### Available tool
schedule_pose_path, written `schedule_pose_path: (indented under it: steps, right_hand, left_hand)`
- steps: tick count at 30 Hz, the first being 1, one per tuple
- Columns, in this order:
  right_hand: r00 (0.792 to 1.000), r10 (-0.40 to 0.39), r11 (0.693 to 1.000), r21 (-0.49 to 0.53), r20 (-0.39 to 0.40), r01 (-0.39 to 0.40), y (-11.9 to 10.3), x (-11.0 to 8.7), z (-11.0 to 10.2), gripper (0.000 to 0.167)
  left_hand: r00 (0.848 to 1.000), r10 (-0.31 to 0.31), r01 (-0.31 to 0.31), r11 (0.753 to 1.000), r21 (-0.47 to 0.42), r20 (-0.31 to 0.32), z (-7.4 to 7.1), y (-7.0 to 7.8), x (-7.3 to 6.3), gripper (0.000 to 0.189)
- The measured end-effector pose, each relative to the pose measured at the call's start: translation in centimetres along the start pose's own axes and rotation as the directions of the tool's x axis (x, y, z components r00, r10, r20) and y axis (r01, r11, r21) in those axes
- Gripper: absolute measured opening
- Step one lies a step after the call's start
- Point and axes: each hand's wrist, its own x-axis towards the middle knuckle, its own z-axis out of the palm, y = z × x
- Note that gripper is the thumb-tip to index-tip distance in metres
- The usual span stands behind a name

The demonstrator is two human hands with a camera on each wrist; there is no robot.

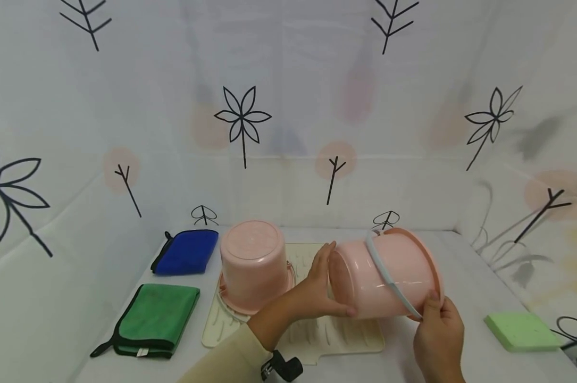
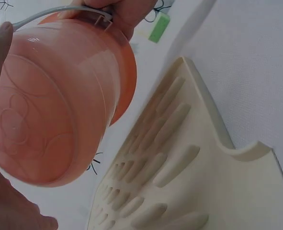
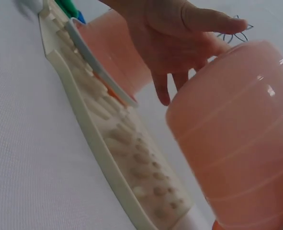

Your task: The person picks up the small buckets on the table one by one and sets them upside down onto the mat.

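A pink plastic bucket with a pale grey handle is tipped on its side above the right part of the cream drying mat. My right hand grips its rim, thumb outside. At the base end is my left hand, its fingers fairly straight and spread, touching or very near the bottom edge. The left wrist view shows the bucket's round base facing that palm. A second pink bucket stands upside down on the mat, left of my hands.
A folded blue cloth and a green cloth with black edging lie on the left. At the right is a light green sponge-like block. A patterned white curtain hangs behind the table.
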Motion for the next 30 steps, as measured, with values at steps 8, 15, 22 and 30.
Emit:
schedule_pose_path:
  steps: [8, 15, 22, 30]
  right_hand:
    - [0.998, 0.025, 0.994, 0.107, 0.06, -0.032, 0.0, -0.2, 0.3, 0.047]
    - [0.996, -0.018, 0.999, 0.034, 0.083, 0.016, 0.1, -0.3, 0.2, 0.044]
    - [0.989, -0.112, 0.984, -0.128, 0.094, 0.123, 0.3, -0.4, -0.3, 0.042]
    - [0.957, -0.163, 0.983, 0.124, 0.241, 0.136, -0.2, 0.0, -0.4, 0.032]
  left_hand:
    - [0.998, 0.044, -0.043, 0.999, 0.027, -0.034, 0.5, 0.3, -0.1, 0.149]
    - [0.994, 0.02, -0.009, 0.995, 0.094, -0.109, 1.5, 0.7, -0.3, 0.154]
    - [0.989, 0.048, -0.038, 0.997, 0.073, -0.138, 2.1, 1.3, -1.0, 0.155]
    - [0.985, 0.03, -0.017, 0.997, 0.081, -0.168, 1.1, 2.3, -1.6, 0.148]
